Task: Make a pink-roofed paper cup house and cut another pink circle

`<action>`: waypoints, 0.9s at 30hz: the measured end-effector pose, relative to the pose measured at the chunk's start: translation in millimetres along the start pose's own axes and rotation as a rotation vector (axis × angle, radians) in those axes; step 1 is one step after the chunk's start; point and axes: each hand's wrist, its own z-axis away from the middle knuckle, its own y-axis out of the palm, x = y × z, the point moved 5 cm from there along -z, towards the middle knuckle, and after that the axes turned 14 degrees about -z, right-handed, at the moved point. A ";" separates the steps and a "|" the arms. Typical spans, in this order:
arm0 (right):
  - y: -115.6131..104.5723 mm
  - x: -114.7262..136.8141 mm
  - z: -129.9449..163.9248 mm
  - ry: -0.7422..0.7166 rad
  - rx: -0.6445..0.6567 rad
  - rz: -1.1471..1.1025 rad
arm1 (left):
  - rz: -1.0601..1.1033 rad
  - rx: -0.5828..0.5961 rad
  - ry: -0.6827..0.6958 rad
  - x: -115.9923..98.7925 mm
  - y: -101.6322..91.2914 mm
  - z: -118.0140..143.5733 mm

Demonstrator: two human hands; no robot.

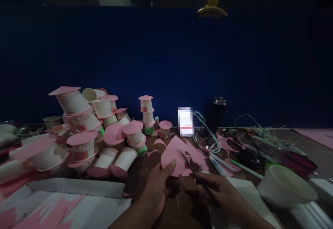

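Observation:
Between thumb and fingers my left hand (pixel 157 184) pinches a piece of pink paper (pixel 174 158), which has a rounded lower edge and a pointed top. Dark-handled scissors (pixel 191 165) are gripped in my right hand (pixel 217 191), with the blades at the paper's right side. Whether the blades are closed on the paper I cannot make out. Pink paper offcuts (pixel 196 154) lie on the brown table (pixel 179 208) just behind the scissors. To the left stand and lie many paper cups with pink paper roofs (pixel 132 132), some marked with drawn windows.
A white box (pixel 75 185) with pink scraps sits front left. At the back are a lit phone (pixel 185 121), a pale cable (pixel 215 146) and a dark bottle (pixel 215 114). Markers (pixel 218 165), a black mouse (pixel 248 158) and a pale bowl (pixel 286 187) are on the right.

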 end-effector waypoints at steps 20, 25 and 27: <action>1.5 3.2 -0.6 -0.033 0.020 0.060 | -0.287 -0.026 0.032 -1.0 -7.6 -4.5; 1.5 5.9 -0.7 -0.032 0.008 0.065 | -0.309 -0.067 0.023 -0.6 -9.9 -5.1; 1.7 6.0 -0.5 -0.037 0.013 0.050 | -0.297 -0.051 0.027 -0.6 -9.2 -5.3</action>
